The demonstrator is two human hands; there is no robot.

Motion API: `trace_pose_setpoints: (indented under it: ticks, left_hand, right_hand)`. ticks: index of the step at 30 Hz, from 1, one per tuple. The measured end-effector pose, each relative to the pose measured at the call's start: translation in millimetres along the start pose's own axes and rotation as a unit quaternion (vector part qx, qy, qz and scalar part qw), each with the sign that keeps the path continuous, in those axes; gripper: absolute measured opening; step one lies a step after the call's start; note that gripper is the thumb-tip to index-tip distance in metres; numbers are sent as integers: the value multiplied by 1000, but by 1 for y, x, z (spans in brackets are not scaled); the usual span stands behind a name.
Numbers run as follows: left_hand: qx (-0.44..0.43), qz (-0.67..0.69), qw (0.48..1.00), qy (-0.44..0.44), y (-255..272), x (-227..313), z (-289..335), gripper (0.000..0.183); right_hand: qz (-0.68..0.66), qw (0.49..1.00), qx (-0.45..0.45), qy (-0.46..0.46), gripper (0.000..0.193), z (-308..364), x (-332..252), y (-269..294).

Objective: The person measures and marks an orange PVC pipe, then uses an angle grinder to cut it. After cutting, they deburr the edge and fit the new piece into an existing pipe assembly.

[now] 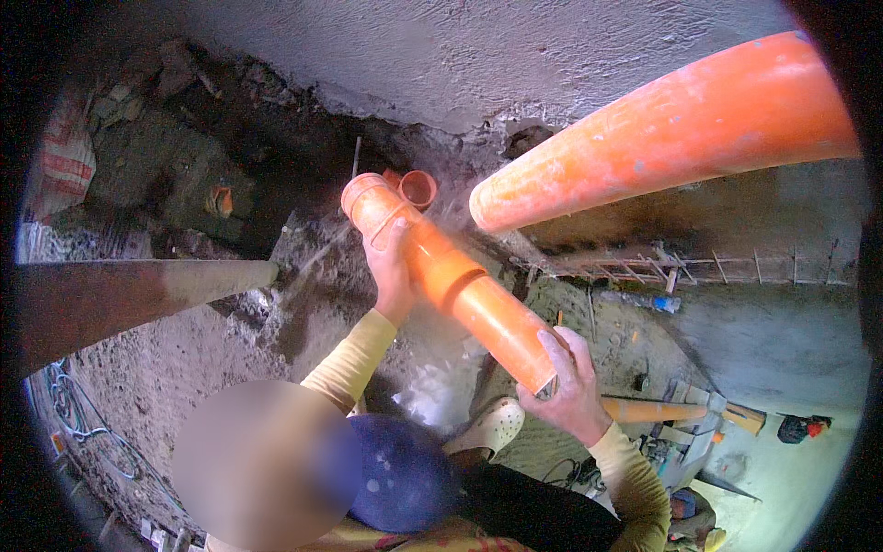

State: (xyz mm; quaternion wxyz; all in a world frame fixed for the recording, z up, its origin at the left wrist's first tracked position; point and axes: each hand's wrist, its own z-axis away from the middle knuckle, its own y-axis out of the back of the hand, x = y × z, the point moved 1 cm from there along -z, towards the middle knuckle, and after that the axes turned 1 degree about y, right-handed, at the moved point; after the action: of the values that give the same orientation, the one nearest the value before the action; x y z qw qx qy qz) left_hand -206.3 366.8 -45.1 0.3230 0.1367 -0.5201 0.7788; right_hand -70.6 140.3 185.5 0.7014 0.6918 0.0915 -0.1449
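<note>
An orange plastic drain pipe (441,276) slants across the middle, its ribbed socket end far left and its lower end near right. A step ringed by a collar shows halfway along it. My left hand (391,271) grips it just below the socket, thumb on top. My right hand (570,382) is closed round the lower end, with some fingers hidden beneath. Right behind the socket, a short orange pipe opening (418,189) faces up; whether it touches the held pipe I cannot tell.
A thick orange pipe (662,133) juts in from the upper right. At left, a post (138,299) reaches inward. A steel-bar frame (699,267) lies at right, near another orange pipe (653,410). A person (690,515) is at lower right. Blue hose (78,414) lies coiled at left.
</note>
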Motion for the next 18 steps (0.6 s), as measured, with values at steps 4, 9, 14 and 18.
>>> trace_pose_setpoints:
  ticks: [4,9,14,18]
  left_hand:
    - [30,-34,997,-58,-9,8,9,64]
    - [10,-58,994,-88,-2,16,6,62]
    - [-67,7,997,-30,-7,22,27,55]
    - [-92,-42,995,8,20,10,19,49]
  right_hand:
    - [39,998,4,41,81,-5,-10,5]
    - [89,991,5,100,81,-14,-28,11]
    - [82,991,9,107,80,-16,-28,12]
    - [-7,996,36,80,85,-19,-27,0]
